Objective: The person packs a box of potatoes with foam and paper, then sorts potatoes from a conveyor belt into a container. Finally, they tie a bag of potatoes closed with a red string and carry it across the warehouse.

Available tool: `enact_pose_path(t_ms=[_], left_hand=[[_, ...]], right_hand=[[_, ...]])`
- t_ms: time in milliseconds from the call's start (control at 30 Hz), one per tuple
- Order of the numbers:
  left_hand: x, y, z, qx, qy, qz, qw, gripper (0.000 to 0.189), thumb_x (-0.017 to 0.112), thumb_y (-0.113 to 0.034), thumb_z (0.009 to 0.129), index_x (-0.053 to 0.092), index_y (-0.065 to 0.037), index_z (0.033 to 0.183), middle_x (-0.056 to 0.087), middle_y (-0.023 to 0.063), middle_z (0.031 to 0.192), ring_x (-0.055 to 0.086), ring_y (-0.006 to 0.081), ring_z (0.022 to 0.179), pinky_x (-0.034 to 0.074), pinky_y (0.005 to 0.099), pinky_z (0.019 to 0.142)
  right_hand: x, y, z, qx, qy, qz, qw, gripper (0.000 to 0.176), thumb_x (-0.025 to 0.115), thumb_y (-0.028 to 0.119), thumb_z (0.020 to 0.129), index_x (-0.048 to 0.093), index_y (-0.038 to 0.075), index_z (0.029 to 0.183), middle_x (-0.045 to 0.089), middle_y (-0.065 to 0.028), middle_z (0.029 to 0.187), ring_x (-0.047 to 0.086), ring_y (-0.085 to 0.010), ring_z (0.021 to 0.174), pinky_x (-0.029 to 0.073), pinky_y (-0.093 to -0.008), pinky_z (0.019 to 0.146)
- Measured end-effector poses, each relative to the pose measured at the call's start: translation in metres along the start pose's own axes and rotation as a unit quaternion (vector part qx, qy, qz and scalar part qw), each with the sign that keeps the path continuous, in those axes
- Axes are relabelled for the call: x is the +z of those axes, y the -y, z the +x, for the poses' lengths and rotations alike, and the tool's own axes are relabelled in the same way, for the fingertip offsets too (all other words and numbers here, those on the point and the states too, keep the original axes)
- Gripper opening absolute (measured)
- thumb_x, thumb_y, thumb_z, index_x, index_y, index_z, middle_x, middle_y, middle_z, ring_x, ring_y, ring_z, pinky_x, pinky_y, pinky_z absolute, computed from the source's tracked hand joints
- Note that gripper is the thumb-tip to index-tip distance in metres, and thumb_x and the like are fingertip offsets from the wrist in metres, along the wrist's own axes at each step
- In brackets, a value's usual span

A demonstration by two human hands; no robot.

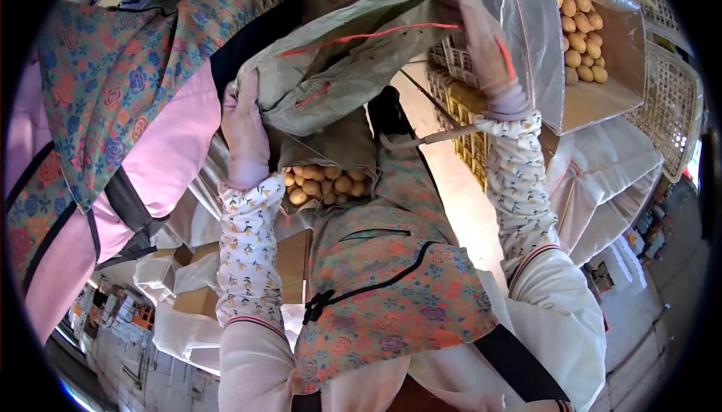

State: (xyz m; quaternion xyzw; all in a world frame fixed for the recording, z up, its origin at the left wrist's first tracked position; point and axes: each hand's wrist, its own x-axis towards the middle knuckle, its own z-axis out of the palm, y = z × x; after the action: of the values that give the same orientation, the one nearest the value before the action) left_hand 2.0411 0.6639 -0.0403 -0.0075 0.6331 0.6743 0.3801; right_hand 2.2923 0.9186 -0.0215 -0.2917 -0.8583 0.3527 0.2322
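Note:
A greyish-green woven sack (338, 73) with red cord at its mouth is stretched between my two hands. My left hand (245, 130), in a pale glove, is closed on the sack's left edge. At the sack's right end my right hand (485, 54), gloved too, grips the rim; its fingertips are partly hidden by the fabric. A hooked tool (432, 138) with a pale handle lies by my right wrist. Below the raised sack, an open sack of round yellow-brown produce (325, 185) rests near my lap.
A lined box (602, 103) with more round produce stands at the upper right, beside yellow and pale plastic crates (665, 111). Another person (143, 88) in a floral apron is close on the left. Cardboard boxes (293, 265) and plastic liners lie below my left arm.

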Motion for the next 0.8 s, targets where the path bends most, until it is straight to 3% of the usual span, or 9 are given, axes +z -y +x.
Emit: enact_pose_path(t_ms=[133, 200, 300, 333, 433, 600, 700, 733, 800], left_hand=[[-0.030, 0.006, -0.017, 0.212, 0.132, 0.379, 0.891, 0.068, 0.058, 0.012, 0.073, 0.045, -0.005, 0.138, 0.061, 0.0228, 0.119, 0.059, 0.0409, 0.107, 0.046, 0.0413, 0.094], [-0.045, 0.009, -0.025, 0.411, 0.121, 0.609, 0.667, 0.048, 0.068, -0.008, 0.084, 0.051, 0.006, 0.127, 0.064, 0.0182, 0.115, 0.063, 0.0332, 0.100, 0.048, 0.0373, 0.091], [-0.050, 0.018, -0.047, 0.326, 0.092, 0.609, 0.717, 0.067, 0.071, -0.007, 0.079, 0.039, 0.007, 0.136, 0.058, 0.0274, 0.122, 0.058, 0.0444, 0.111, 0.046, 0.0425, 0.097], [-0.051, 0.020, -0.054, 0.312, 0.087, 0.565, 0.759, 0.067, 0.073, -0.008, 0.078, 0.040, 0.007, 0.135, 0.057, 0.0293, 0.123, 0.056, 0.0447, 0.114, 0.045, 0.0420, 0.100], [-0.033, 0.006, -0.069, 0.221, 0.103, 0.495, 0.834, 0.056, 0.069, -0.008, 0.085, 0.043, 0.009, 0.131, 0.060, 0.0224, 0.123, 0.060, 0.0317, 0.112, 0.045, 0.0352, 0.099], [-0.064, 0.022, -0.081, 0.126, 0.102, 0.445, 0.881, 0.042, 0.063, -0.005, 0.090, 0.047, 0.006, 0.127, 0.058, 0.0181, 0.127, 0.057, 0.0256, 0.116, 0.044, 0.0338, 0.100], [-0.058, 0.019, -0.095, 0.195, 0.111, 0.492, 0.841, 0.039, 0.066, -0.003, 0.085, 0.053, 0.008, 0.120, 0.061, 0.0183, 0.115, 0.060, 0.0259, 0.102, 0.046, 0.0336, 0.091], [-0.050, 0.009, -0.101, 0.232, 0.149, 0.526, 0.804, 0.034, 0.065, -0.005, 0.086, 0.055, 0.006, 0.117, 0.062, 0.0156, 0.110, 0.061, 0.0232, 0.097, 0.047, 0.0323, 0.086], [-0.031, 0.017, -0.117, -0.145, 0.065, 0.122, 0.980, 0.011, 0.063, -0.009, 0.089, 0.063, -0.001, 0.097, 0.061, 0.0021, 0.082, 0.055, 0.0096, 0.074, 0.045, 0.0252, 0.067]], right_hand=[[-0.007, 0.024, 0.002, 0.112, 0.027, 0.220, 0.969, 0.036, 0.034, 0.011, 0.102, 0.053, -0.004, 0.128, 0.059, -0.0153, 0.126, 0.060, -0.0237, 0.113, 0.045, -0.0340, 0.101], [-0.006, 0.030, -0.006, 0.033, 0.061, 0.088, 0.994, 0.035, 0.036, 0.010, 0.101, 0.053, -0.004, 0.128, 0.060, -0.0165, 0.125, 0.060, -0.0251, 0.114, 0.048, -0.0344, 0.098], [0.040, 0.042, -0.035, -0.047, 0.023, 0.124, 0.991, 0.032, 0.055, 0.009, 0.092, 0.056, 0.000, 0.122, 0.063, -0.0182, 0.113, 0.063, -0.0302, 0.101, 0.050, -0.0355, 0.091], [0.048, 0.059, -0.043, 0.030, 0.070, 0.188, 0.979, 0.035, 0.059, 0.013, 0.089, 0.057, 0.002, 0.123, 0.062, -0.0183, 0.114, 0.062, -0.0310, 0.102, 0.049, -0.0369, 0.090], [0.069, 0.096, -0.063, 0.181, 0.082, 0.220, 0.955, 0.043, 0.066, 0.022, 0.086, 0.058, 0.006, 0.125, 0.062, -0.0180, 0.113, 0.060, -0.0331, 0.104, 0.049, -0.0410, 0.091], [0.110, 0.094, -0.076, 0.276, 0.019, 0.029, 0.961, 0.084, 0.076, 0.030, 0.078, 0.029, -0.004, 0.138, 0.042, -0.0276, 0.135, 0.050, -0.0366, 0.118, 0.044, -0.0369, 0.097], [0.163, 0.071, -0.064, 0.379, -0.096, 0.430, 0.814, 0.105, 0.079, 0.041, 0.075, 0.019, -0.009, 0.145, 0.043, -0.0268, 0.136, 0.045, -0.0347, 0.125, 0.036, -0.0368, 0.105], [0.150, 0.080, -0.049, 0.464, -0.059, 0.565, 0.680, 0.106, 0.081, 0.044, 0.074, 0.022, -0.008, 0.145, 0.044, -0.0225, 0.136, 0.046, -0.0264, 0.123, 0.033, -0.0307, 0.107], [0.163, 0.072, -0.057, 0.312, 0.013, 0.656, 0.687, 0.090, 0.082, 0.036, 0.074, 0.037, -0.007, 0.139, 0.053, -0.0161, 0.128, 0.053, -0.0187, 0.111, 0.040, -0.0278, 0.099]])
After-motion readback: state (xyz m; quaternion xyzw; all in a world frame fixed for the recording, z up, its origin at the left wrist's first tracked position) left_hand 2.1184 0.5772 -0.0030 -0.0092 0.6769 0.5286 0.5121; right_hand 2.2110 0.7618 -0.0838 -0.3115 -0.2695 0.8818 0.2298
